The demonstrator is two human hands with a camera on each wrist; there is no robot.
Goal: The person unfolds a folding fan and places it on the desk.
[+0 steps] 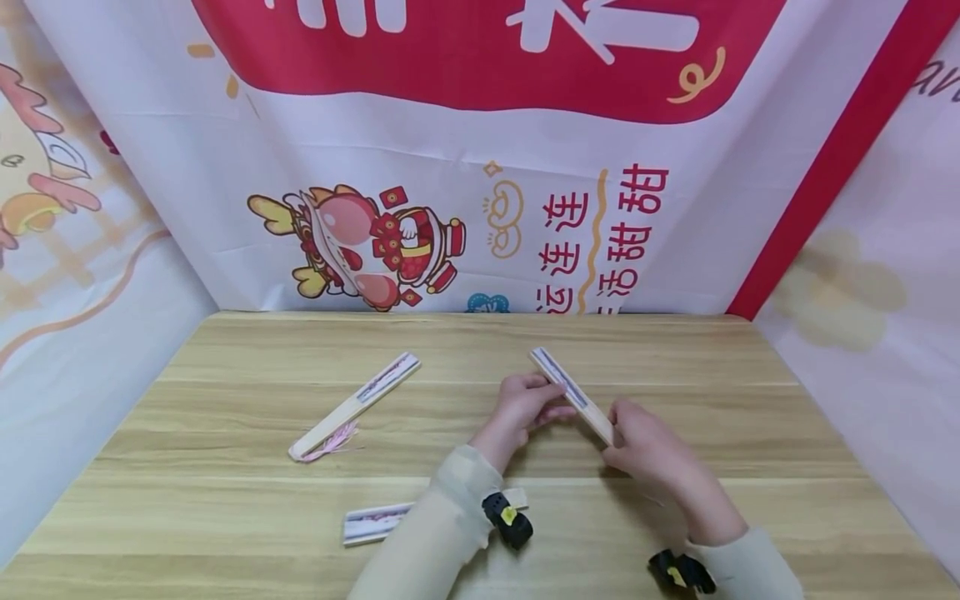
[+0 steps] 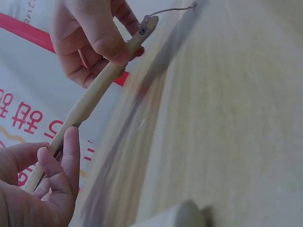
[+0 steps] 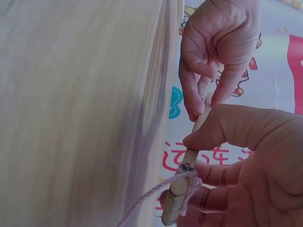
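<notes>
Both hands hold a closed folding fan above the table, its patterned end pointing up and to the left. My left hand pinches its middle between thumb and fingers. Near the riveted end, my right hand grips the wooden sticks; in the right wrist view a pink cord hangs from the rivet. A second closed fan with a pink tassel lies on the left of the table. Under the left forearm lies a third closed fan, partly hidden by the sleeve.
The wooden table ends at the back against a white and red printed cloth. Printed cloth also hangs along the left and right sides. Black straps with cameras sit on both wrists.
</notes>
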